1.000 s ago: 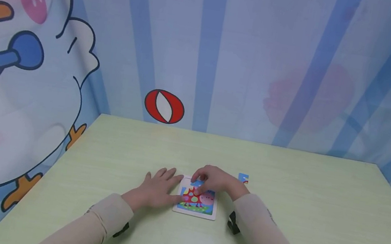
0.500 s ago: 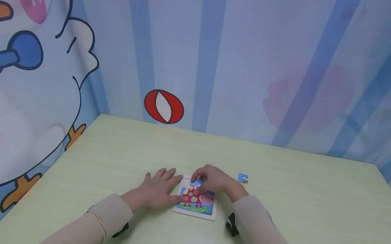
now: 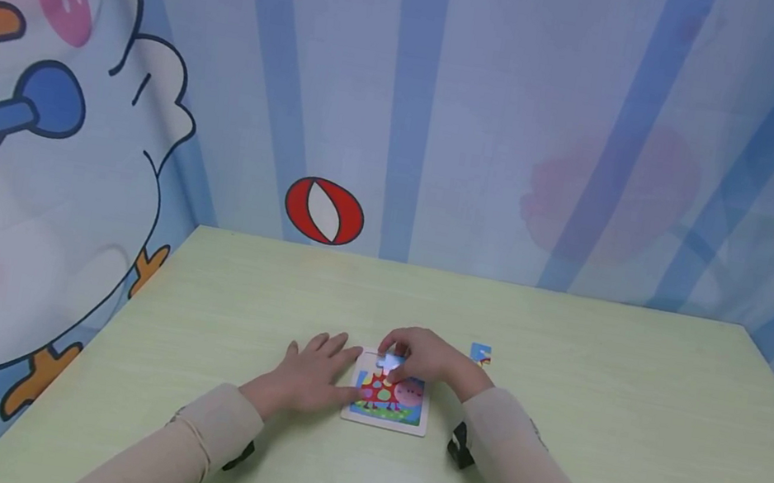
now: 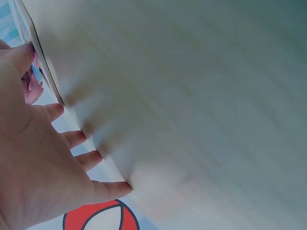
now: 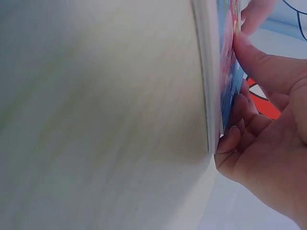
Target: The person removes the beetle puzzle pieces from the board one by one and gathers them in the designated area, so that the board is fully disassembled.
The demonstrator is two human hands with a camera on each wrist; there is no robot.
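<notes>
A small jigsaw puzzle in a pale frame (image 3: 383, 426) lies on the table, showing a pink pig in a spotted red dress. At its upper part my right hand (image 3: 426, 356) pinches a puzzle piece (image 3: 390, 363) between thumb and fingers; the piece catches the light and is partly hidden. My left hand (image 3: 310, 376) rests with fingers spread beside the puzzle, its thumb over the left edge. In the left wrist view, the left fingertips touch the tabletop (image 4: 192, 105). The right wrist view shows the right hand's lower fingers curled near the frame's edge (image 5: 206, 86).
One loose blue puzzle piece (image 3: 480, 352) lies on the table behind the right wrist. A striped blue curtain (image 3: 495, 124) with a printed white bird (image 3: 18, 245) stands along the table's back and left sides.
The piece in my right fingers has tilted slightly and now looks whiter from glare. The right hand has barely shifted, and the left hand stays in place.
</notes>
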